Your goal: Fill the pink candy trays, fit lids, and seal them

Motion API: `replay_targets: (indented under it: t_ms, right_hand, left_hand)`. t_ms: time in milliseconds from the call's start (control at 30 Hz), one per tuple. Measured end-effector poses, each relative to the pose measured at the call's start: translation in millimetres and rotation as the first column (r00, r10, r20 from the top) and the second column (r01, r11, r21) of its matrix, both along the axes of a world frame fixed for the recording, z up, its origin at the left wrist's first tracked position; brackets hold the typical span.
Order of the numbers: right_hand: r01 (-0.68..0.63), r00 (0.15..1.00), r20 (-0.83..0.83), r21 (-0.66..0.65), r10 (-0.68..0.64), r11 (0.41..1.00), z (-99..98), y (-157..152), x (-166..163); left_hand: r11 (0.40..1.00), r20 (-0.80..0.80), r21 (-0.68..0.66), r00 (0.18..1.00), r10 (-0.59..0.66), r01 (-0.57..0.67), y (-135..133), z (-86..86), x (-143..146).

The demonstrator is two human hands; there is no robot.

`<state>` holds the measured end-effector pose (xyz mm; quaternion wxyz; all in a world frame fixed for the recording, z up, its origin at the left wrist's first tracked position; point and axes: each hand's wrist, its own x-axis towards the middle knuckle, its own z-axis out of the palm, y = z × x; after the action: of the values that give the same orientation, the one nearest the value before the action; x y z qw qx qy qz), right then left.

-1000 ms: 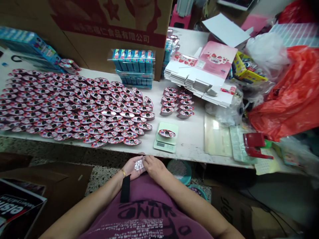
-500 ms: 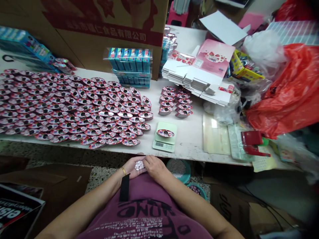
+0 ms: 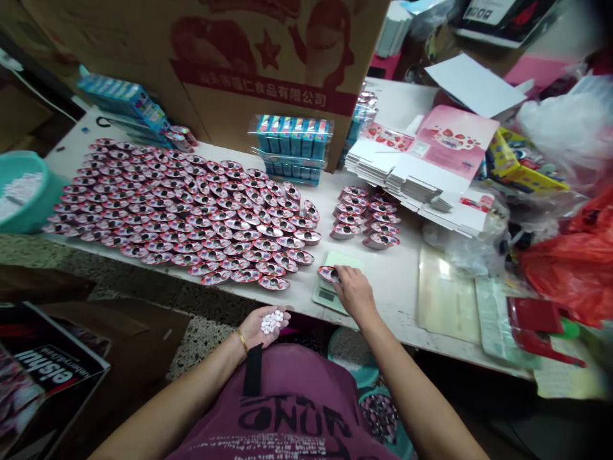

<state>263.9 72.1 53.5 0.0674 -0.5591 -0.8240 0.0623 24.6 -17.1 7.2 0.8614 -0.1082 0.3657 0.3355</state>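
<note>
My left hand (image 3: 265, 324) lies palm up in front of my body, its fingers curled round a small heap of white candies (image 3: 272, 322). On the light green kitchen scale (image 3: 328, 300) at the table's front edge sits an oval printed candy box (image 3: 326, 272). My right hand (image 3: 353, 289) reaches over the scale, fingertips pressed together at the box's top opening and covering its right end. What those fingertips pinch, if anything, is hidden. Many similar oval boxes (image 3: 191, 217) with dark top holes stand in close rows to the left.
Two short rows of oval boxes (image 3: 349, 209) stand behind the scale. Flat white cartons (image 3: 407, 179), plastic bags (image 3: 460, 291) and a red tool (image 3: 534, 316) lie rightward. A large carton (image 3: 287, 83) backs the table. Teal tubs stand below (image 3: 366, 374) and far left (image 3: 57, 198).
My right hand has moved from the candies in my left palm up to the box on the scale. My left hand stays cupped. The camera view has shifted left.
</note>
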Motion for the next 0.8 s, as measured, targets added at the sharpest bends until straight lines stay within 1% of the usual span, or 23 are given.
replay_targets:
  t_ms: [67,133,200,267,333,367,400,433,500,533,567,633,700,733,800]
  right_hand:
    - [-0.106,0.994,0.009,-0.008,0.106,0.994,-5.4,-3.2,-25.6]
    - [-0.176,0.984,0.019,-0.024,0.177,0.984,-16.4,-7.4,-53.8]
    - [-0.198,0.980,0.006,-0.019,0.198,0.980,-29.5,-10.3,-74.8]
    - [-0.203,0.978,-0.046,0.007,0.203,0.979,-38.7,-10.4,-78.9]
    - [-0.164,0.979,-0.113,0.064,0.170,0.984,-40.2,-6.3,-61.3]
    - [-0.098,0.984,-0.142,0.105,0.112,0.990,-38.0,-2.2,-44.9]
    - [-0.001,0.986,-0.164,0.154,0.027,0.988,-34.4,3.6,-24.8]
    - [0.110,0.981,-0.178,0.206,-0.074,0.972,-30.1,11.3,-2.3]
    - [0.311,0.947,-0.173,0.296,-0.270,0.903,-22.3,32.3,43.5]
    - [0.373,0.927,-0.147,0.324,-0.344,0.869,-19.8,45.1,63.8]
    - [0.411,0.911,-0.108,0.336,-0.399,0.847,-18.7,58.6,81.0]
    - [0.428,0.893,-0.009,0.324,-0.449,0.844,-19.3,83.5,103.4]
    - [0.391,0.899,0.074,0.305,-0.431,0.868,-19.7,97.6,110.5]
    - [0.359,0.909,0.101,0.304,-0.404,0.882,-18.4,98.5,109.5]
    - [0.281,0.933,0.131,0.318,-0.335,0.906,-11.9,87.7,101.0]
  left_hand:
    - [0.999,-0.044,-0.007,0.998,0.052,-0.053,-0.3,-6.2,-8.4]
    - [0.996,-0.084,-0.012,0.993,0.086,-0.087,3.2,-13.3,-13.9]
    - [0.994,-0.100,-0.011,0.990,0.104,-0.106,10.4,-20.0,-17.3]
    - [0.994,-0.109,-0.013,0.988,0.109,-0.111,18.7,-25.1,-19.6]
    - [0.994,-0.140,-0.023,0.985,0.103,-0.108,25.3,-28.4,-21.6]
    - [0.994,-0.157,-0.029,0.983,0.097,-0.102,27.2,-29.3,-22.4]
    - [0.995,-0.170,-0.031,0.981,0.089,-0.096,28.1,-29.7,-23.1]
    - [0.996,-0.172,-0.031,0.982,0.081,-0.088,27.9,-29.7,-23.6]
    - [0.996,-0.159,-0.027,0.984,0.075,-0.081,24.9,-27.7,-23.4]
    - [0.996,-0.153,-0.029,0.985,0.077,-0.083,22.5,-25.6,-22.5]
    - [0.996,-0.152,-0.032,0.985,0.083,-0.089,19.7,-22.8,-21.0]
    - [0.994,-0.157,-0.042,0.984,0.090,-0.097,14.7,-15.8,-16.6]
    - [0.995,-0.163,-0.037,0.983,0.089,-0.097,11.4,-8.9,-11.9]
    - [0.995,-0.161,-0.031,0.983,0.088,-0.094,10.6,-6.1,-9.8]
    - [0.996,-0.137,-0.020,0.987,0.085,-0.088,10.1,-2.1,-6.4]
